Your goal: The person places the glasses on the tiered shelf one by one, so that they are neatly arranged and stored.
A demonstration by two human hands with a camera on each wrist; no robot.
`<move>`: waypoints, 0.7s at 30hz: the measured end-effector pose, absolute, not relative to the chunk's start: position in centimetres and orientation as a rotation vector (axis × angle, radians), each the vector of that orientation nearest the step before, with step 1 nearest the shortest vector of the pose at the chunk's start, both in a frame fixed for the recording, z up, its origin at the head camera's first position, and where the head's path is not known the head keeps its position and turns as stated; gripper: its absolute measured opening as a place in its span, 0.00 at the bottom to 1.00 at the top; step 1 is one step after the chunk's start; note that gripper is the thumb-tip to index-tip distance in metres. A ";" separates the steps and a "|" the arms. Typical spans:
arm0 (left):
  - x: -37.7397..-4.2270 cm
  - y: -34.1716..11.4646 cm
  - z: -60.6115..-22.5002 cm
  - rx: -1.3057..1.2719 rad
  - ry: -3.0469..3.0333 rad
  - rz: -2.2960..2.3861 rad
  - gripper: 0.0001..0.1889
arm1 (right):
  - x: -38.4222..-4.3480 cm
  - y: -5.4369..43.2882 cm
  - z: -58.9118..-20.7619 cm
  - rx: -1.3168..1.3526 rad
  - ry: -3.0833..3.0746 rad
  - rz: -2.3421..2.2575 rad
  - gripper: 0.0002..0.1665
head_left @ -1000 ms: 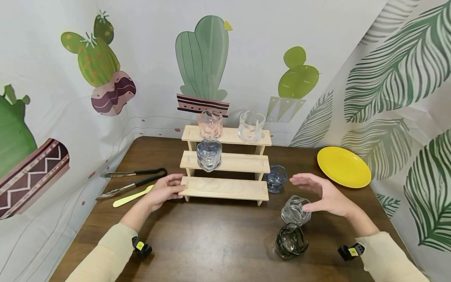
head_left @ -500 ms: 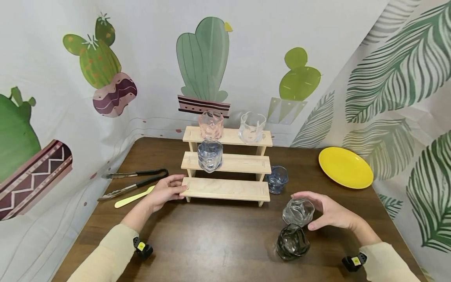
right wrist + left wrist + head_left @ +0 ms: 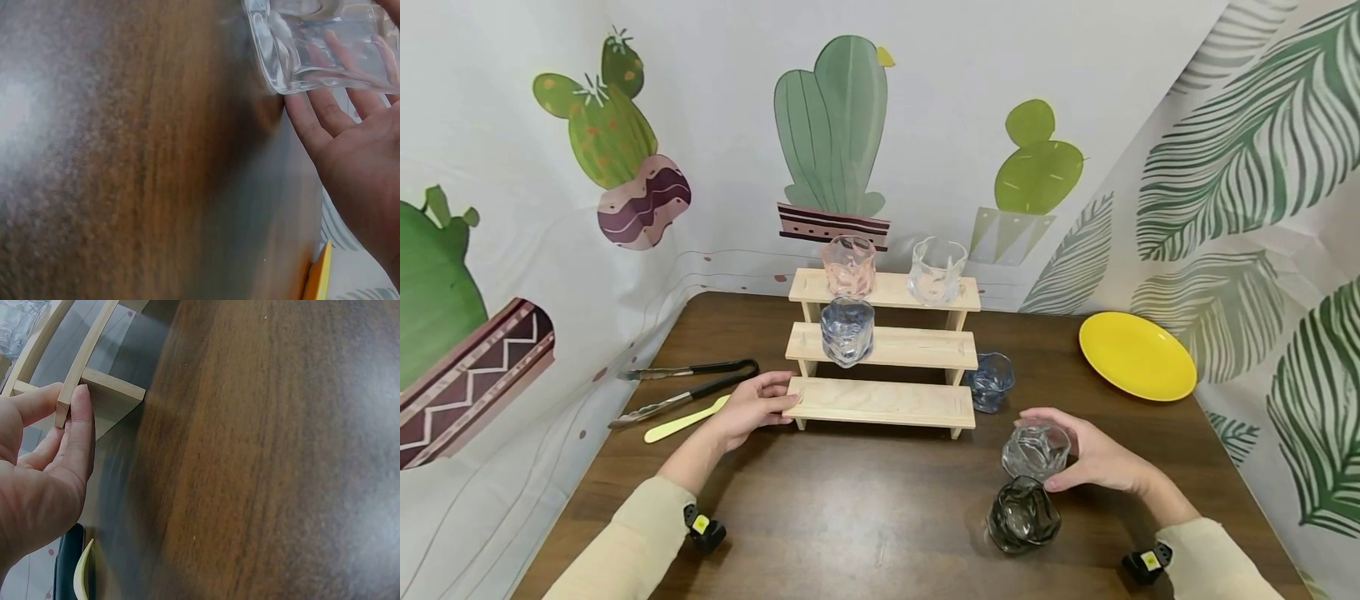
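My left hand [image 3: 756,410] pinches the left end of the lowest board of a three-tier wooden display stand [image 3: 880,402], thumb on one face and fingers on the other in the left wrist view. On the right, my right hand [image 3: 1097,454] grips a clear glass tumbler [image 3: 1033,452]; its fingers show through the glass wall [image 3: 331,50] in the right wrist view. Just in front of it is a dark grey glass [image 3: 1022,517]. A pink glass [image 3: 850,268] and another clear glass [image 3: 937,273] stand on the top tier, with a blue glass [image 3: 847,333] on the middle one.
A second blue glass [image 3: 991,383] stands on the table by the stand's right side. At the back right lies a yellow plate [image 3: 1138,358]. Black-handled metal tongs [image 3: 700,387] and a pale yellow utensil [image 3: 681,421] lie left of the stand.
My right hand has come down and toward me to the clear glass, and its thumb and fingers have closed around it. The left hand keeps its hold on the stand.
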State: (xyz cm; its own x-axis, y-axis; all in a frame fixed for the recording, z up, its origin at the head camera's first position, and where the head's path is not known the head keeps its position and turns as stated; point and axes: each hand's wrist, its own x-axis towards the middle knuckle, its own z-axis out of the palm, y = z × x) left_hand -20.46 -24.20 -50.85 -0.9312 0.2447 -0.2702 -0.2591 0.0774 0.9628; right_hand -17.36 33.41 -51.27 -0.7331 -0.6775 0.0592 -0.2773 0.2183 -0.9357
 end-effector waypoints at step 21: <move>-20.4 -24.0 -50.6 -0.018 2.004 1.921 0.33 | -17.3 33.6 -51.5 -0.816 2.118 -1.563 0.52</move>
State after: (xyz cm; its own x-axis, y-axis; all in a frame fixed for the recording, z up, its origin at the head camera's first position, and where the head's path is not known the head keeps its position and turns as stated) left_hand -20.44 -24.01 -50.63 -0.9341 0.2379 -0.2662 -0.2559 0.0738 0.9639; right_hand -17.34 33.59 -51.52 -0.7578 -0.6516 0.0346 -0.2253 0.2115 -0.9511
